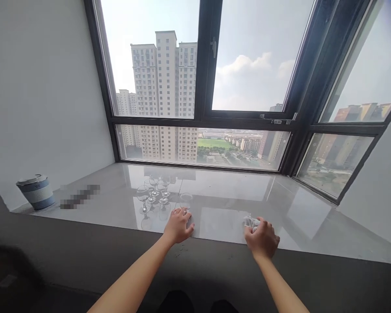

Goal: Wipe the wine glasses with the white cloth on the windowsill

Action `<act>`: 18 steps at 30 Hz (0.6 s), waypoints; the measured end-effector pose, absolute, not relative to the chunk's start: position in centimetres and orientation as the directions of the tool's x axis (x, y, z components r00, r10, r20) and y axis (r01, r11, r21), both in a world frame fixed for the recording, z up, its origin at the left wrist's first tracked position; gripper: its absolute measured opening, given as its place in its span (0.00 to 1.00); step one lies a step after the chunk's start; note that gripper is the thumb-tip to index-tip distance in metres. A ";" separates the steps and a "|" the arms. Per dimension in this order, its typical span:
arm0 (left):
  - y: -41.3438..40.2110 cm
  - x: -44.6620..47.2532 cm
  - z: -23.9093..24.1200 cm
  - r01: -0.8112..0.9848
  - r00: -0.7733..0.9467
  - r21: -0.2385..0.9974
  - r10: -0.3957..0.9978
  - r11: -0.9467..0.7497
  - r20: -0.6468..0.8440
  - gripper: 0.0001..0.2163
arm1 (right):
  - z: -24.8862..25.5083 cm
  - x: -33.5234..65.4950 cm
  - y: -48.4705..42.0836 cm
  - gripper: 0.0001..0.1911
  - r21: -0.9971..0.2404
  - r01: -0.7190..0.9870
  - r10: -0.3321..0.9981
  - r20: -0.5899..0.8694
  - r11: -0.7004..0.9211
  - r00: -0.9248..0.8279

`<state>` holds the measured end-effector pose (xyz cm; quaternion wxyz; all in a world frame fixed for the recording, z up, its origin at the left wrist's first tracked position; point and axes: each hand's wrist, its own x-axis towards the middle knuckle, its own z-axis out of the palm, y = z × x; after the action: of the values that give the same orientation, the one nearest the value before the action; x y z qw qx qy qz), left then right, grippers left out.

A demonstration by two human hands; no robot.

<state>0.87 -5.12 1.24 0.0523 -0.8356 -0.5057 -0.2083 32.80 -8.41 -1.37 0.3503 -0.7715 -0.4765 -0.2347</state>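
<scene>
My left hand (178,225) is closed around the lower part of a clear wine glass (186,200), whose bowl stands upright above my fingers near the front edge of the windowsill. The foot of that glass is hidden behind the hand. Further right, my right hand (263,237) grips a crumpled white cloth (250,222) on the sill's surface. Several more clear wine glasses (144,194) stand upright in a cluster to the left of my left hand, apart from it. Their reflections show in the glossy top.
A blue and white lidded cup (37,192) stands at the left end of the pale windowsill (221,217). Next to it lies a blurred-out item (80,198). Dark-framed windows (208,119) rise behind, with a handle (214,47) on one frame. White walls close both sides.
</scene>
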 end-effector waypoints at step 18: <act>-5.2 0.9 0.9 0.876 0.380 0.126 0.827 -0.465 0.415 0.17 | 9.9 25.1 -3.6 0.21 -0.501 0.815 0.655 0.726 0.292 0.211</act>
<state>0.91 -5.15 0.92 0.0573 -0.8285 -0.5140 -0.2147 25.14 -3.59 9.94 0.5077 -0.5898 -0.6231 -0.0788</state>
